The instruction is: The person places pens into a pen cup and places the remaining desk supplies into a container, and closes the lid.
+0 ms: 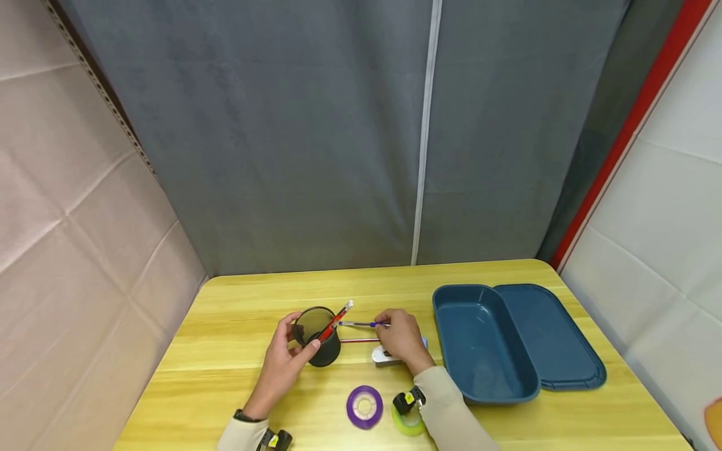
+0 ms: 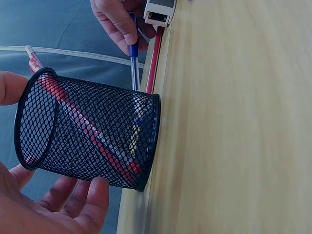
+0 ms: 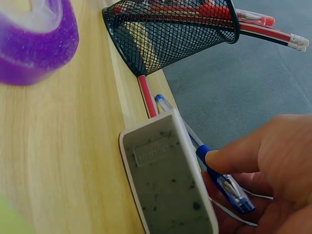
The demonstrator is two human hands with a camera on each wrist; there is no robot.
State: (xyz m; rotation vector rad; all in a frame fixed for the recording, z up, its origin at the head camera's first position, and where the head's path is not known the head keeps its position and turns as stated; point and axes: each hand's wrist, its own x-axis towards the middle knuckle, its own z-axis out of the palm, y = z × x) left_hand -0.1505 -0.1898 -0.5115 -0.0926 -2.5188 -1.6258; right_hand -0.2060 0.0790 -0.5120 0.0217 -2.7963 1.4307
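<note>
My left hand grips a black mesh pen cup, thumb near the rim and fingers round its side. In the left wrist view the cup looks tilted. A red pen and red-and-black striped pencils with white ends stick out of it. To the right, my right hand pinches a blue-capped clear pen between thumb and fingers. A red striped pencil lies between the cup and a white stapler, whose grey base faces the right wrist camera.
Nearer me lie a purple tape roll and a green tape roll, the latter partly under the right wrist. An open dark blue box stands on the right of the wooden table, its lid beside it.
</note>
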